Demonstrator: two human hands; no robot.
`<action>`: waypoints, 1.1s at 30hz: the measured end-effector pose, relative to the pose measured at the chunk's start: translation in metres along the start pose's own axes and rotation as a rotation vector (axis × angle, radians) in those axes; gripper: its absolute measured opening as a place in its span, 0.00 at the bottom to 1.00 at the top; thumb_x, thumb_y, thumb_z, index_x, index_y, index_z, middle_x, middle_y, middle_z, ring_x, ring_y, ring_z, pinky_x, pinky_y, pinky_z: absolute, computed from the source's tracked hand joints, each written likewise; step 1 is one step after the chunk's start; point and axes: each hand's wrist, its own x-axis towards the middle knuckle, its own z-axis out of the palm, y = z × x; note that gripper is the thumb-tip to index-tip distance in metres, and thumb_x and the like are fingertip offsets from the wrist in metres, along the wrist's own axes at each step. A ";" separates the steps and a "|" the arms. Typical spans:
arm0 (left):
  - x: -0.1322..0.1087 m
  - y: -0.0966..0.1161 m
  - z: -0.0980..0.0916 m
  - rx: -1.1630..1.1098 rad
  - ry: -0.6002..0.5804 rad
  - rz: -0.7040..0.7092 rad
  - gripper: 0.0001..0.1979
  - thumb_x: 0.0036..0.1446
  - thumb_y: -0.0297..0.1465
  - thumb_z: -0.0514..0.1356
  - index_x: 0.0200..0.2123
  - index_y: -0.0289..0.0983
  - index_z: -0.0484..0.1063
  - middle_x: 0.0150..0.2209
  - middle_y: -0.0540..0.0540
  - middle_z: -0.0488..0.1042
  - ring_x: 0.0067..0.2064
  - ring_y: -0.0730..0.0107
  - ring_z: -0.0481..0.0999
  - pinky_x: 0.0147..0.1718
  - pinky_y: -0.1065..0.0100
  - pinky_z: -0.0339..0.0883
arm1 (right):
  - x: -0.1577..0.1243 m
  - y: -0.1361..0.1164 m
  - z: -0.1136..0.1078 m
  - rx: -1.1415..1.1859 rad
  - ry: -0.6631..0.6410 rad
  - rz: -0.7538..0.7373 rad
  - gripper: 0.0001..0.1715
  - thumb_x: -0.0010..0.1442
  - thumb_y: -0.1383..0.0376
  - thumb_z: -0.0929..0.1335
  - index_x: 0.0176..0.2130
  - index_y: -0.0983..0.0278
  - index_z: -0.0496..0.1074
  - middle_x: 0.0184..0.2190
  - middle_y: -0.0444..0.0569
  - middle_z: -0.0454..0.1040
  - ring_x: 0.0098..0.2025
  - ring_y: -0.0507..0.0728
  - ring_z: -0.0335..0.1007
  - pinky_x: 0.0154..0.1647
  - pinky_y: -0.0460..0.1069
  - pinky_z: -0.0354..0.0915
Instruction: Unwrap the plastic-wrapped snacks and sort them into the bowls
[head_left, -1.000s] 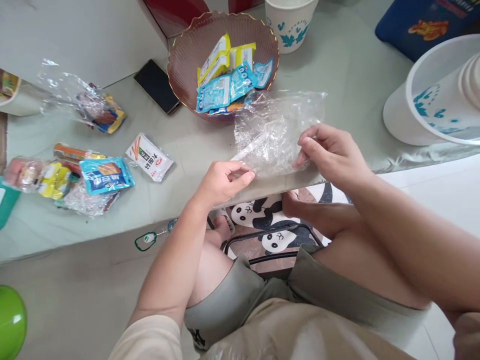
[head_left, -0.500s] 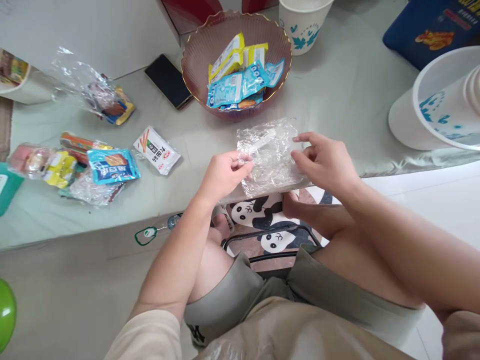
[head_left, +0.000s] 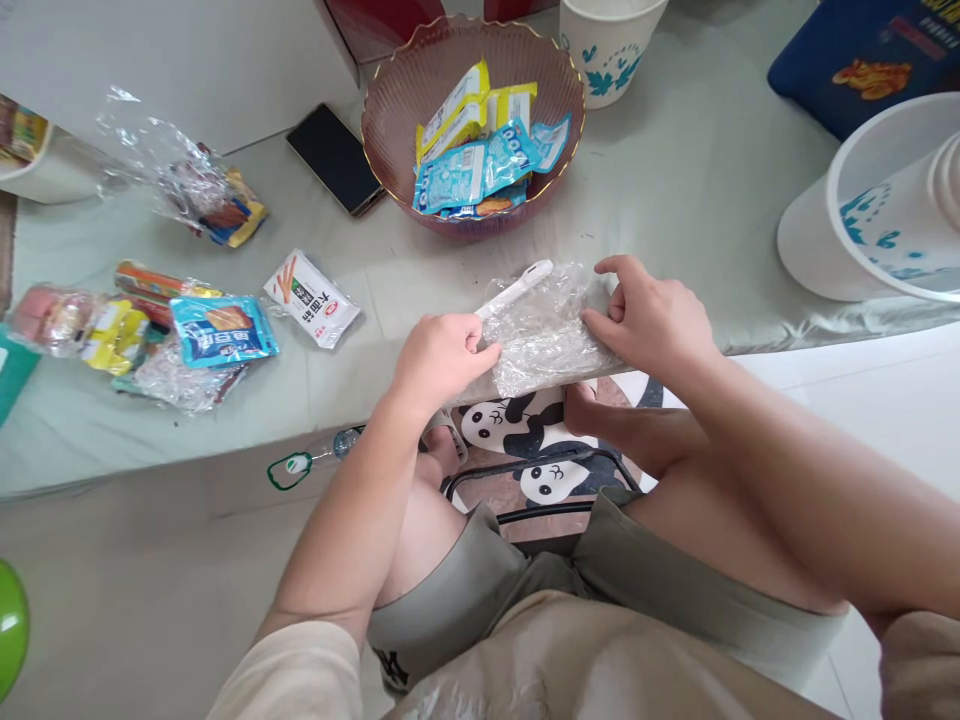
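A crumpled clear plastic bag [head_left: 551, 335] lies at the front edge of the covered table, between my hands. My left hand [head_left: 439, 360] is at its left side, fingers curled in and thumb pointing right near the film; what they hold, if anything, is hidden. Just above those fingers, a slim white plastic stick [head_left: 517, 288] with a slotted end lies slanted along the bag's upper left. On the right, my right hand [head_left: 656, 315] is open, index finger stretched out and apart from the thumb, whose tip is by the bag's edge.
Behind is a gold-rimmed bowl [head_left: 379, 140] of snack packets, beside a phone [head_left: 334, 158] and a paper cup [head_left: 609, 50]. To the left lie a white snack packet [head_left: 311, 298] and several wrapped snacks [head_left: 225, 332]. A white bucket [head_left: 814, 240] holding cups stands right.
The bag's upper left part has folded down and to the right, uncovering the white stick. My left hand has shifted slightly left and down; my right hand has moved slightly right.
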 end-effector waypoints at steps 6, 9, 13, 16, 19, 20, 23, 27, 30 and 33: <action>-0.010 0.009 -0.004 -0.038 0.247 0.139 0.23 0.54 0.36 0.62 0.19 0.41 0.49 0.17 0.56 0.50 0.22 0.75 0.49 0.25 0.66 0.51 | -0.009 -0.012 -0.020 0.094 0.153 -0.298 0.09 0.60 0.64 0.65 0.41 0.57 0.73 0.31 0.49 0.76 0.34 0.60 0.73 0.38 0.57 0.69; -0.015 0.014 0.001 -0.028 0.307 0.332 0.14 0.56 0.37 0.61 0.24 0.42 0.59 0.23 0.52 0.67 0.26 0.70 0.66 0.32 0.63 0.66 | -0.016 -0.016 -0.018 0.105 -0.004 -0.578 0.12 0.61 0.65 0.64 0.42 0.58 0.75 0.41 0.53 0.81 0.46 0.64 0.78 0.49 0.60 0.71; -0.017 0.013 0.017 0.092 0.140 0.510 0.16 0.55 0.38 0.65 0.46 0.38 0.74 0.53 0.39 0.79 0.59 0.50 0.76 0.62 0.49 0.68 | -0.016 -0.010 0.001 -0.024 -0.174 -0.701 0.30 0.64 0.59 0.65 0.63 0.64 0.69 0.66 0.61 0.71 0.70 0.72 0.63 0.66 0.68 0.63; -0.018 0.008 0.025 0.203 0.011 0.451 0.33 0.53 0.39 0.69 0.60 0.35 0.69 0.66 0.33 0.70 0.71 0.42 0.64 0.71 0.44 0.59 | -0.013 -0.004 0.012 -0.152 -0.253 -0.654 0.44 0.62 0.51 0.69 0.70 0.65 0.61 0.74 0.65 0.58 0.76 0.76 0.52 0.70 0.72 0.57; -0.021 0.004 0.024 0.269 -0.089 0.409 0.40 0.52 0.36 0.71 0.66 0.34 0.64 0.72 0.31 0.63 0.75 0.39 0.57 0.72 0.41 0.56 | -0.012 0.000 0.012 -0.186 -0.297 -0.664 0.53 0.58 0.47 0.72 0.72 0.66 0.57 0.76 0.67 0.53 0.77 0.78 0.48 0.72 0.74 0.54; -0.022 0.004 0.022 0.282 -0.105 0.404 0.38 0.53 0.34 0.71 0.66 0.35 0.65 0.72 0.31 0.62 0.76 0.39 0.56 0.72 0.40 0.55 | -0.012 0.001 0.011 -0.184 -0.303 -0.674 0.54 0.57 0.48 0.73 0.73 0.65 0.56 0.76 0.67 0.52 0.77 0.78 0.48 0.72 0.74 0.53; -0.027 0.004 0.016 0.290 -0.083 0.396 0.24 0.55 0.28 0.68 0.56 0.38 0.74 0.72 0.35 0.64 0.75 0.41 0.58 0.72 0.37 0.54 | -0.013 0.003 0.007 -0.158 -0.314 -0.701 0.48 0.57 0.55 0.74 0.71 0.60 0.60 0.77 0.61 0.52 0.77 0.77 0.47 0.72 0.75 0.52; -0.028 -0.002 0.009 0.208 0.019 0.410 0.07 0.58 0.24 0.62 0.37 0.39 0.78 0.63 0.40 0.75 0.71 0.44 0.66 0.70 0.37 0.57 | -0.012 0.004 0.002 -0.072 -0.296 -0.726 0.30 0.58 0.64 0.70 0.60 0.60 0.72 0.73 0.59 0.62 0.75 0.76 0.53 0.70 0.75 0.55; -0.025 -0.009 0.005 0.089 0.109 0.401 0.06 0.59 0.25 0.60 0.30 0.39 0.75 0.55 0.42 0.82 0.67 0.49 0.73 0.68 0.42 0.61 | -0.009 0.001 -0.003 0.058 -0.255 -0.743 0.15 0.60 0.64 0.67 0.47 0.59 0.77 0.63 0.57 0.74 0.70 0.72 0.64 0.67 0.71 0.62; -0.022 -0.012 0.001 0.024 0.100 0.421 0.05 0.55 0.30 0.65 0.37 0.40 0.76 0.54 0.43 0.82 0.67 0.49 0.73 0.69 0.43 0.59 | -0.007 -0.007 -0.010 0.182 -0.266 -0.649 0.12 0.60 0.63 0.65 0.41 0.59 0.77 0.50 0.54 0.82 0.56 0.67 0.77 0.57 0.62 0.71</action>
